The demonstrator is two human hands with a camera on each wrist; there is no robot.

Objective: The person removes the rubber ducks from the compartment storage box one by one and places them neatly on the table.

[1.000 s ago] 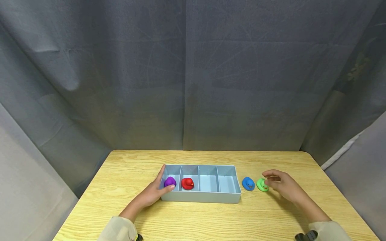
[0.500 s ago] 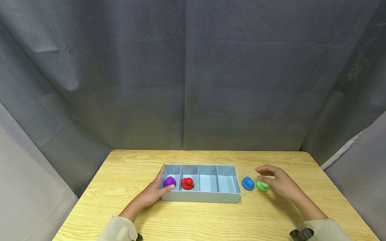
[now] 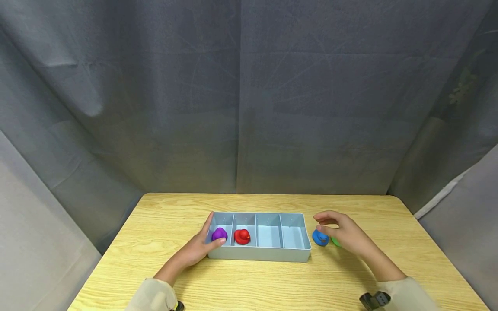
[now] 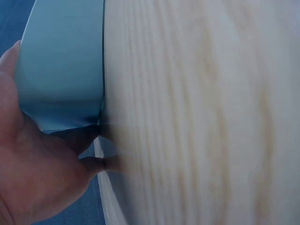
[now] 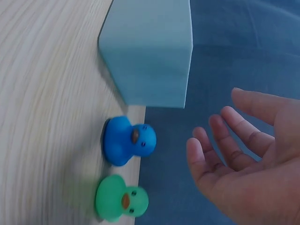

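My left hand (image 3: 192, 250) grips the left end of a pale blue four-part tray (image 3: 258, 254), thumb over its front rim and fingers along the end wall. In the left wrist view the hand wraps the corner of the tray (image 4: 63, 61). A rounded purple toy (image 3: 219, 233) sits in the leftmost compartment, a red rubber duck (image 3: 242, 236) in the one beside it. My right hand (image 3: 346, 233), fingers loosely bent and holding nothing, hovers by the blue rubber duck (image 3: 320, 239). A green rubber duck (image 5: 110, 199) stands beside the blue one, mostly hidden by the hand in the head view.
The wooden table (image 3: 233, 285) carries the tray and both loose ducks. Grey curtains (image 3: 186, 108) hang behind the table and at both sides. The two right compartments of the tray hold nothing.
My right hand has moved left, from over the green duck to over the blue duck, and now covers most of the green one. The left hand and tray have stayed put.
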